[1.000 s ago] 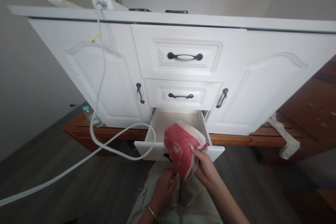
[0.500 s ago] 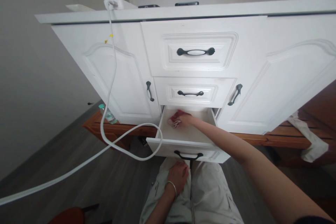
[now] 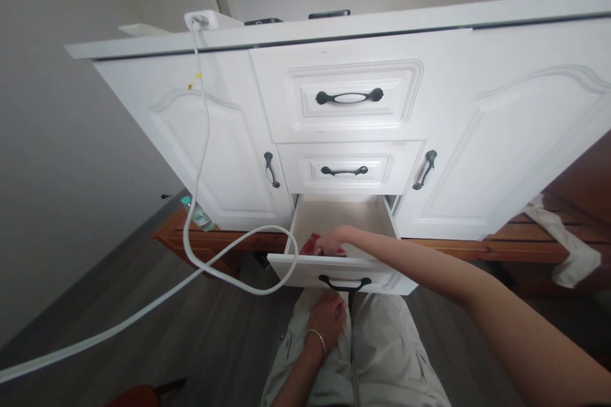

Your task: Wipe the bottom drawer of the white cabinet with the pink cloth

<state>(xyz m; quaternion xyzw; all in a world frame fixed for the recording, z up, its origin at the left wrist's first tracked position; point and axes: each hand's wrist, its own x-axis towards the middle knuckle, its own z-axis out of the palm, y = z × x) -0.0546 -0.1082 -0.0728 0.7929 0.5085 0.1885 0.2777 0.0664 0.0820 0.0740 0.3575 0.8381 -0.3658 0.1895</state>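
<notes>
My right hand [image 3: 333, 241] reaches into the pulled-out bottom drawer [image 3: 334, 270] and is closed on a red cloth [image 3: 310, 245]. The cloth is pressed down just behind the drawer's front panel, which hides its lower part. Pale and bare is what shows of the drawer's inside. On my left thigh rests my left hand [image 3: 327, 319], a bangle at its wrist, the fingers loosely curled with nothing seen in them. A dark handle [image 3: 344, 282] on the drawer front is just above that hand, apart from it.
A white cable [image 3: 248, 289] runs from a power socket [image 3: 207, 20] on the cabinet top and loops past the drawer's left corner. Two closed drawers are above. A bottle [image 3: 200, 216] stands left on a wooden bench [image 3: 515, 248]; a white cloth [image 3: 570, 261] hangs at right.
My right hand has drawn the red cloth from the back left of the drawer toward its front panel. My left hand has stayed on my thigh. The view has shifted slightly.
</notes>
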